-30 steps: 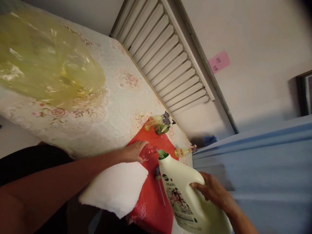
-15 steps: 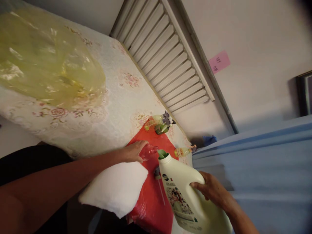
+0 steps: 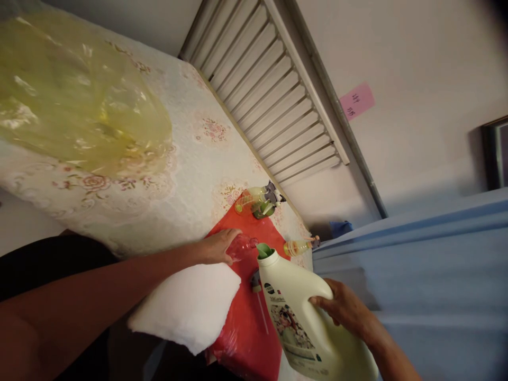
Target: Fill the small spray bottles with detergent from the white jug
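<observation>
My left hand [image 3: 222, 246] is wrapped round a clear bottle [image 3: 241, 247] that looks pink against the red sheet [image 3: 270, 233] behind it. Its open neck points at the green spout [image 3: 264, 250] of a large pale-green jug [image 3: 293, 312] with a flower label. By its side handle, my right hand [image 3: 341, 304] grips this jug, which is tilted toward the bottle. Whether liquid is flowing I cannot tell. A loose pump or spray head [image 3: 256, 281] with a thin tube lies on the red sheet. White folded cloth or paper [image 3: 190, 307] is below my left forearm.
Spray bottles [image 3: 264, 208] stand at the red sheet's far corner, and a yellowish bottle [image 3: 297, 247] is nearby. A yellow plastic bag [image 3: 79, 100] covers part of the flowered tablecloth [image 3: 190, 169]. Behind are a radiator [image 3: 273, 100] and a blue curtain [image 3: 416, 264].
Almost nothing differs. Both hands, the clear bottle and the tilted jug keep nearly the same positions.
</observation>
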Tool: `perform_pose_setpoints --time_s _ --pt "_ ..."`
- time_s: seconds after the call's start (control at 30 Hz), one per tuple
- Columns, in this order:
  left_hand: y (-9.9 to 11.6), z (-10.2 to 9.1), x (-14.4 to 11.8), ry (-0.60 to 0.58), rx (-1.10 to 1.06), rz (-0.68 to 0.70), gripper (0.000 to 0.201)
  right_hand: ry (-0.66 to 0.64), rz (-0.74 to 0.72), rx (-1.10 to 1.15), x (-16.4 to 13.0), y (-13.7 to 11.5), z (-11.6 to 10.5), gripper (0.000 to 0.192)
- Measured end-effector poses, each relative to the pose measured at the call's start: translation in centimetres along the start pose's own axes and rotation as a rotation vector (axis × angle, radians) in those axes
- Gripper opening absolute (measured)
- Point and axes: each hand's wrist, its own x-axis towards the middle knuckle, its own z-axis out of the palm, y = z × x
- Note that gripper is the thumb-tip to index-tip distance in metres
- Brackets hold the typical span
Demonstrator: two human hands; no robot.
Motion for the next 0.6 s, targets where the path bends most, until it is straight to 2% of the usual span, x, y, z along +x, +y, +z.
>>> perform_pose_setpoints --time_s 0.6 --pt "-0.27 0.14 0.09 -0.011 0.000 -0.015 0.084 -0.011 0.000 -0.004 -0.01 -0.40 -0.08 0.043"
